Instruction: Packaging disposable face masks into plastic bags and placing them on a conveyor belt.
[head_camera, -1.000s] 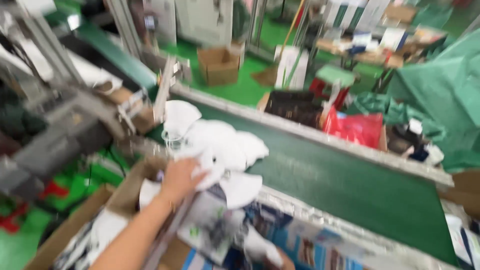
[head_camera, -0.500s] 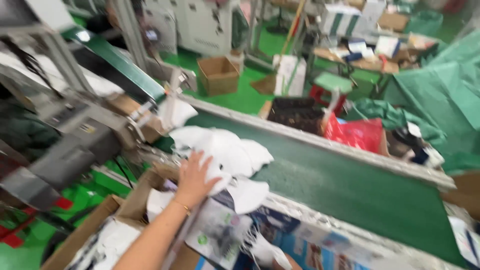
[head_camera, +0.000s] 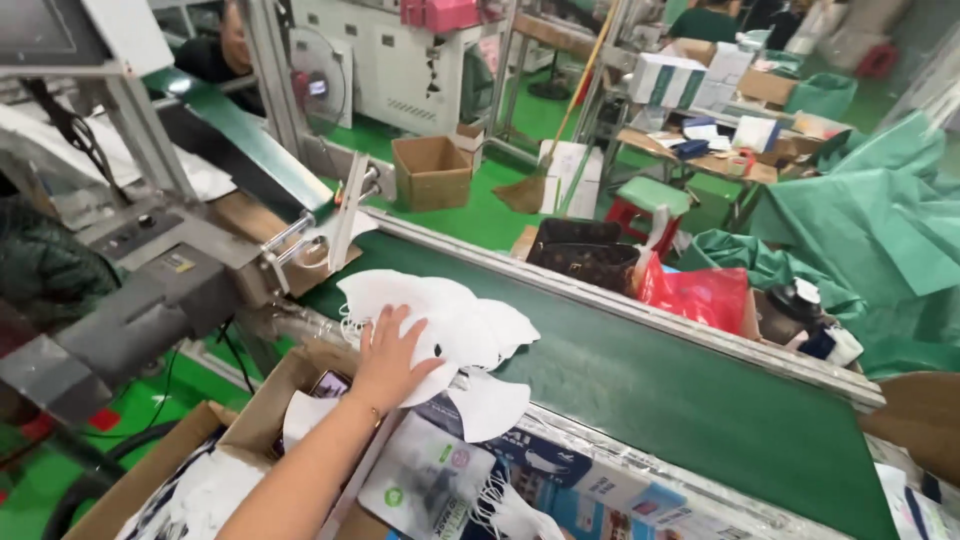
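Fingers spread wide, the left hand (head_camera: 388, 358) lies flat on top of the masks (head_camera: 440, 325), pressing on the near left edge of the pile without closing around anything. Only that one hand shows; the right is out of sight, so the left is the nearer by default. From the palm the pile runs away to the right and slightly up the belt (head_camera: 640, 400), its long axis slanting along the belt's run, with one loose mask (head_camera: 490, 405) lying just past the fingertips toward the near rail. The heap sits at the belt's left end, close under the grey machine (head_camera: 170, 290).

They are white cupped masks, thin and soft-looking, overlapping like petals, a few ear loops trailing at the edges. Below the wrist is an open carton (head_camera: 290, 385) with more white pieces inside.
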